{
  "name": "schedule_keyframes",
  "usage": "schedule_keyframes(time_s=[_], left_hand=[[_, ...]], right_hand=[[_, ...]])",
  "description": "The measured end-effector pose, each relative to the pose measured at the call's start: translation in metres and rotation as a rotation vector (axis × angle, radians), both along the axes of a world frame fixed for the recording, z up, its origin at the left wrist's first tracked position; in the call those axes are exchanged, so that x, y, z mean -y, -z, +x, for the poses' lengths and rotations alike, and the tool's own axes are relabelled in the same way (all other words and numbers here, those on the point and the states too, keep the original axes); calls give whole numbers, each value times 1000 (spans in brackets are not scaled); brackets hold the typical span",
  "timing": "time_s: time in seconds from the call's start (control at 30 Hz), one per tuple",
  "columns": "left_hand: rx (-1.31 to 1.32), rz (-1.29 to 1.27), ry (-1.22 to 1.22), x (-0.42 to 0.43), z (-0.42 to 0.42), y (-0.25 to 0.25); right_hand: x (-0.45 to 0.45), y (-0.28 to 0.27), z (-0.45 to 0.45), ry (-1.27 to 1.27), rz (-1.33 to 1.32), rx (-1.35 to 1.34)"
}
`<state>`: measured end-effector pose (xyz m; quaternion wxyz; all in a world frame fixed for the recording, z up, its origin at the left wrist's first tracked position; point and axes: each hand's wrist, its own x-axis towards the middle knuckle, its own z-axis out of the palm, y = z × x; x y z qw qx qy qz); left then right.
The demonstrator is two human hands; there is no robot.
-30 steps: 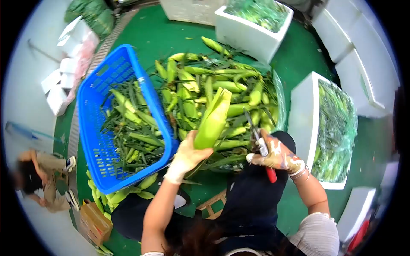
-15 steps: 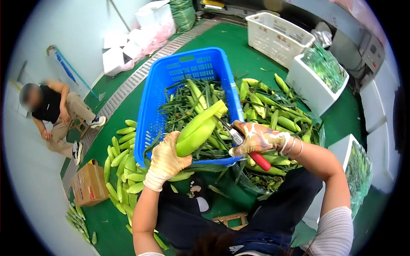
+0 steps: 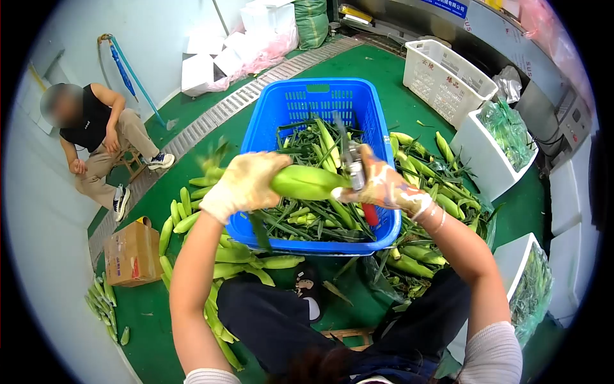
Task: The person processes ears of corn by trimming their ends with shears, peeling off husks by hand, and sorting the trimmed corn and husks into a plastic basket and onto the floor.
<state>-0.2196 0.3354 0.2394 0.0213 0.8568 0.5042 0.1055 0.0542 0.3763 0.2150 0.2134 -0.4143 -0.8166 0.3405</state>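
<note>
In the head view, my left hand point(image 3: 246, 184), in a pale work glove, is wrapped round an ear of corn point(image 3: 308, 183) in its green husk. The ear lies level above the blue crate point(image 3: 374, 110). My right hand point(image 3: 387, 185), in a patterned glove, grips pruning shears point(image 3: 353, 165) with a red handle, blades pointing up and blurred. Its fingers also touch the right end of the ear. Leaf trimmings point(image 3: 297, 224) and husk pieces fill the crate's lower part. Blurred green leaves stick out to the left of my left hand.
Ears of corn point(image 3: 233, 255) lie piled left of the crate, and leafy ears point(image 3: 425, 253) to its right. White boxes point(image 3: 483, 153) and a white basket point(image 3: 441, 83) stand at right. A person point(image 3: 96, 128) sits at far left near a cardboard box point(image 3: 133, 253).
The ear has turned from slanting upward to level, and my right fingers now touch its end. The shears have swung from pointing left to upright. The view has shifted slightly.
</note>
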Motion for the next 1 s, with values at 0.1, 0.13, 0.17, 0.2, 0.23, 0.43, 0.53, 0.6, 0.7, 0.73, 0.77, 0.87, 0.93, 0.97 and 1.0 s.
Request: schedule_keyframes(time_s=[0.1,0.13,0.17,0.2,0.23,0.43,0.53,0.6,0.7,0.73,0.77,0.87,0.93,0.97,1.0], left_hand=[[-167,386,66,-2,33,-22],[-43,575,-23,9,41,-21],[173,707,-204,18,47,-3],[392,837,-385,21,52,26],[755,768,-410,18,61,56],[2248,-540,-545,3,70,107],[2317,-681,-387,4,39,115],[2109,-518,-433,2,21,110],[1824,-466,-479,4,-1,105],[1813,-473,-482,3,-6,115],[1499,-197,-530,-3,-10,127],[1074,-67,-581,4,6,110],[815,-150,-694,5,8,116],[639,-131,-787,17,25,91],[541,-128,-755,23,32,81]], right_hand=[[6,6,-16,1,-79,-62],[12,12,-17,63,-66,-154],[18,17,-16,167,-68,-272],[26,24,-20,245,175,-290],[31,32,-23,274,236,-254],[71,74,-12,161,111,-278],[56,73,-3,388,-39,-330],[27,76,-2,556,48,-167],[-11,92,13,263,342,75],[-10,96,10,230,541,232],[-1,81,8,111,256,287],[20,62,-5,-128,-44,146],[16,55,-13,-151,-222,117],[11,53,-17,-139,-266,128],[5,51,-20,-128,-312,140]])
